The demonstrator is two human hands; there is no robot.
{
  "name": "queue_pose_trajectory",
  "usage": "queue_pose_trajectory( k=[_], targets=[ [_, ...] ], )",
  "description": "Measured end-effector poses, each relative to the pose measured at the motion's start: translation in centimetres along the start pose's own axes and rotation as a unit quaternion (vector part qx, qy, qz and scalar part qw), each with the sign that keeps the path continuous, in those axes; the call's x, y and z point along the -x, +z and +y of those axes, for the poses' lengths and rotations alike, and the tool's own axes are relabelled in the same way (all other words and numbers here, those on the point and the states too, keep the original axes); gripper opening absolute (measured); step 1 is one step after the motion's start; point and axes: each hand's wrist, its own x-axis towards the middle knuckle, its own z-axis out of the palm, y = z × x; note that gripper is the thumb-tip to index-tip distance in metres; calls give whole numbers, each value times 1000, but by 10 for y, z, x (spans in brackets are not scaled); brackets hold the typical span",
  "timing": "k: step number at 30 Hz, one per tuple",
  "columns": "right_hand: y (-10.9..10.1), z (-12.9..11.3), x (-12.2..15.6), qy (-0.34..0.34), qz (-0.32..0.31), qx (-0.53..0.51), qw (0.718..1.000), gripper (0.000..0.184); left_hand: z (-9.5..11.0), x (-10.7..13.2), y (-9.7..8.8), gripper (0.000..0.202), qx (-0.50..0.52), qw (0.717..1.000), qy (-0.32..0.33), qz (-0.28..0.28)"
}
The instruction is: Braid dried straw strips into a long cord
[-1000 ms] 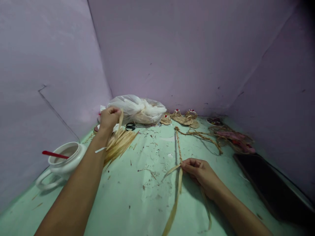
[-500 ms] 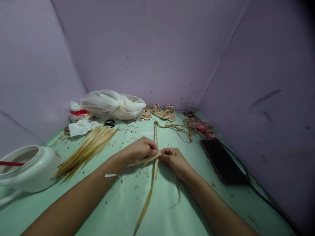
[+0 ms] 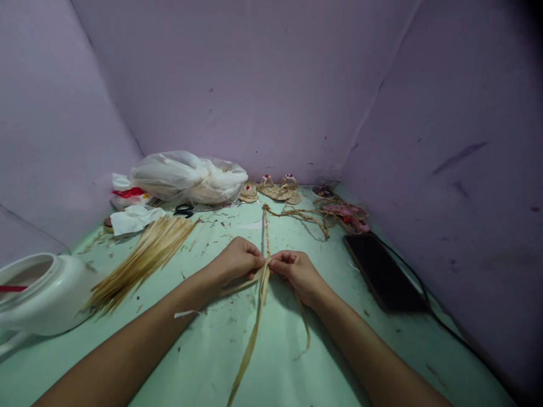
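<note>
The slim tan braid of twisted plant fibre runs down the middle of the pale green painted surface, its near end between the two hands. There the left hand and right hand pinch the flat straw-coloured strips between thumbs and fingers, tips close together. If either pinch slackens, the last turns could loosen; uneven pulling would likely leave a lumpy patch. The long trailing ends might tangle, and a hard tug could split a thin, dry-looking strip
</note>
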Motion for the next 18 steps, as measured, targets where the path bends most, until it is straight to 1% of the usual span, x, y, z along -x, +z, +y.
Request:
queue_pose_trajectory(
  k=[3,6,8,10,14,16,18],
  targets=[
    [0,0,0,2,6,0,1000,14,1,2,-3,23,-5,1000,9,-13],
    [0,0,0,2,3,-10,1000,14,6,5,-1,19,-39,999,19,11],
    [0,1,0,-2,1,-15,1000,15,8,5,0,17,-40,999,24,28],
    [0,1,0,-4,2,-16,1000,15,8,5,-1,17,-5,999,1,35],
    [0,-1,0,0,8,-7,1000,13,4,1,-6,20,80,992,-95,18],
    [0,-1,0,1,10,-3,1000,13,2,0,-7,20,107,987,-120,8],
    [0,-1,0,3,11,-5,1000,13,2,0,-7,19,146,981,-131,-12]
  ],
)
